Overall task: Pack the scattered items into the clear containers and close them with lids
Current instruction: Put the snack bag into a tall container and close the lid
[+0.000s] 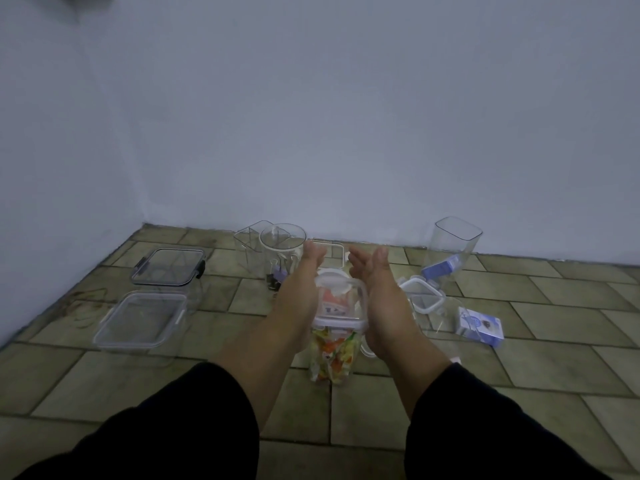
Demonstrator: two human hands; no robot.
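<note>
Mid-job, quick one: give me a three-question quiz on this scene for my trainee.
1. True or false: the tall container between the left hand and right hand holds colourful packets.
2. The binder clips sit in: A) the round container B) a drawer C) a cloth bag.
3. Fill in: the fingers of both hands are ____ (straight or clenched).
Key: 1 true; 2 A; 3 straight.

One head-worn wide-angle camera looks forward and down, close over the greenish-brown tiled floor in the lower frame, toward the pale plain wall above.
</note>
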